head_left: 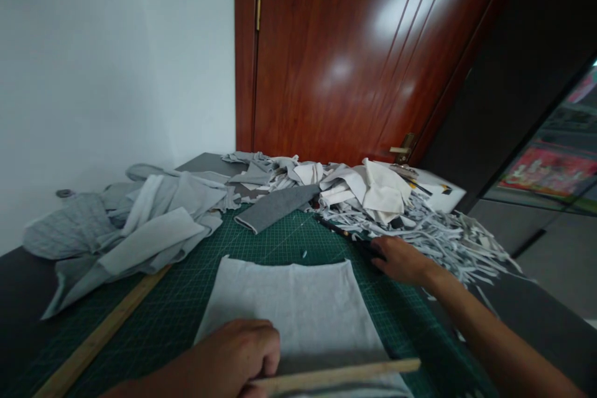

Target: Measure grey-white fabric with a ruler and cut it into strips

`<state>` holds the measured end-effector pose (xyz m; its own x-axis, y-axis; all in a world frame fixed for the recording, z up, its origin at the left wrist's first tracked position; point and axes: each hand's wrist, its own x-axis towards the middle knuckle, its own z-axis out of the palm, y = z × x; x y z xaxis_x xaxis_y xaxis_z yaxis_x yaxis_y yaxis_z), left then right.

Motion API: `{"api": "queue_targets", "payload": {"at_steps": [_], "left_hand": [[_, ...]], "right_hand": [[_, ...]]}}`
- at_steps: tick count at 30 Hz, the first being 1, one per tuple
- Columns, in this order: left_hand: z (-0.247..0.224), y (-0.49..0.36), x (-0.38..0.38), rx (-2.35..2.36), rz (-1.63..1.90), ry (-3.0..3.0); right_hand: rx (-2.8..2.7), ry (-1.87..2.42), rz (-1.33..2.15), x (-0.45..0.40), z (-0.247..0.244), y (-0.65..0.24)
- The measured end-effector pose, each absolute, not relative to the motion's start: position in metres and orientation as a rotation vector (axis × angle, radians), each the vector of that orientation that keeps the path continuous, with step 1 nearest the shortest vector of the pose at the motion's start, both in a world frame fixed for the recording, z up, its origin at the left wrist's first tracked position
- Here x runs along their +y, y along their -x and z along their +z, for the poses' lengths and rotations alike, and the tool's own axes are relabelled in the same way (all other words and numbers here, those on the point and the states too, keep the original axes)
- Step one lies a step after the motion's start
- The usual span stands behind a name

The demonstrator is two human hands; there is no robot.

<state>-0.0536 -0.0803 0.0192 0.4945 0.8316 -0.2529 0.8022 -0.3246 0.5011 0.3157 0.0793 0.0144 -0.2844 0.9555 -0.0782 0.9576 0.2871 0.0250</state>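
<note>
A light grey piece of cloth (pixel 293 305) lies flat on a green gridded cutting mat (pixel 275 239) in front of me. My left hand (pixel 242 348) is closed on the left end of a wooden ruler (pixel 345 374), which lies across the near part of the cloth. To the right of the cloth, my right hand (pixel 394 256) reaches forward with its fingers around the dark handles of a pair of scissors (pixel 364 244). The scissors' blades point to the far left, and the fingers partly hide the handles.
A longer wooden strip (pixel 102 329) lies at the left, partly under a heap of grey fabric (pixel 153 217). Thin cut strips (pixel 448 239) pile up at the right. Fabric scraps (pixel 359 186) and a folded dark grey piece (pixel 277 206) lie at the back, before a wooden door (pixel 336 62).
</note>
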Motion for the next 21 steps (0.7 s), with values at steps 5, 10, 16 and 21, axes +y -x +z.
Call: {"api": "queue_targets", "payload": {"at_steps": [5,10,16,21], "left_hand": [[0.045,0.104,-0.037,1.399,0.286,-2.202],[0.05,0.152,0.016,1.667,0.622,-2.182],[0.031,0.171,0.021,1.953,0.842,-2.217],[0.032,0.15,-0.028,2.032,0.747,-2.309]], "right_hand": [[2.552,-1.806,-0.049,0.081,0.022,-0.313],[2.572,-1.742,-0.1,0.082,0.02,-0.308],[2.56,-1.737,-0.137,0.082,0.021,-0.304],[2.598,-1.712,-0.177,0.082,0.023,-0.309]]}}
